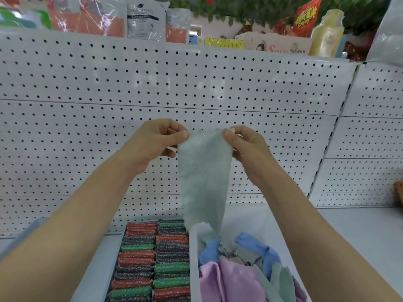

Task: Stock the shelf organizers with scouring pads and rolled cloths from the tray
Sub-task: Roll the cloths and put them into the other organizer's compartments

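Observation:
A pale green cloth hangs unrolled in front of the pegboard. My left hand pinches its top left corner and my right hand pinches its top right corner. Its lower tip dangles just above a white tray holding loose blue, lilac and green cloths. Left of that, a grey organizer holds two rows of red, green and dark scouring pads packed on edge.
A white pegboard wall backs the shelf. The top ledge carries bagged goods, boxes and a yellowish bottle. Bare white shelf surface lies to the right of the tray.

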A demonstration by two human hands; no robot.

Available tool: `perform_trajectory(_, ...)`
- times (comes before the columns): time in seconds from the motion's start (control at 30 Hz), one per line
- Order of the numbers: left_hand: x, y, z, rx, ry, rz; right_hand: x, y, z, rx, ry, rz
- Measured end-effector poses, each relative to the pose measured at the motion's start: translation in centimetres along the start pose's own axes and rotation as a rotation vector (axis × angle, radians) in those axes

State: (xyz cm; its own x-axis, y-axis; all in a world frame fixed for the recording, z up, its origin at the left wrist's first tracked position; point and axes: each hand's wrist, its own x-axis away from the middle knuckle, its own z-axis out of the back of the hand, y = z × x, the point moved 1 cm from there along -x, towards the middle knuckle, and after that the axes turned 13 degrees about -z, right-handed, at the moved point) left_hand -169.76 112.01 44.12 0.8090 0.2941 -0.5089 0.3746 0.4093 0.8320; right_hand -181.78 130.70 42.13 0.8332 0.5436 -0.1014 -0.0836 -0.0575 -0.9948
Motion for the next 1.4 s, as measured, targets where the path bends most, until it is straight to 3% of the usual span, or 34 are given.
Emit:
perform_trajectory(0.17, 0.1, 0.7, 0.5, 0.035, -0.160, -0.074, 0.4, 0.7, 0.1, -0.252, -0.321, -0.102)
perform_trajectory(0.3, 0.5, 1.3, 0.0, 0.090, -0.282, -0.130, 1.3, 0.7, -0.5, -0.304, -0.558, -0.112)
perform_trajectory(0.47, 0.9, 1.5, -1.1, 0.136, -0.428, -0.188, 1.9, 1.0, -1.9, -0.295, -0.670, -0.077)
perform_trajectory(0.77, 1.1, 0.7, -1.2, 0.382, -0.514, -0.137, 2.8, 1.4, -3.3, -0.373, -0.833, -0.162)
perform_trajectory(0.87, 1.1, 0.3, -1.2, 0.475, -0.538, -0.105, 3.0, 1.3, -3.9, -0.323, -0.744, -0.151)
perform_trajectory(0.97, 0.8, 0.2, -0.9, 0.453, -0.381, -0.080, 2.4, 1.3, -4.2, -0.299, -0.520, -0.090)
perform_trajectory(1.07, 0.4, 0.6, -0.1, 0.288, -0.221, 0.016, 1.1, 1.8, -3.7, -0.296, -0.326, -0.042)
perform_trajectory(1.23, 0.3, 2.0, -1.0, -0.262, -0.277, 0.021, 0.3, 2.2, -3.5, -0.243, -0.178, -0.026)
perform_trajectory(1.4, -0.4, 2.1, -1.8, -0.271, -0.177, -0.019, -0.3, 2.4, -3.1, -0.224, -0.095, 0.002)
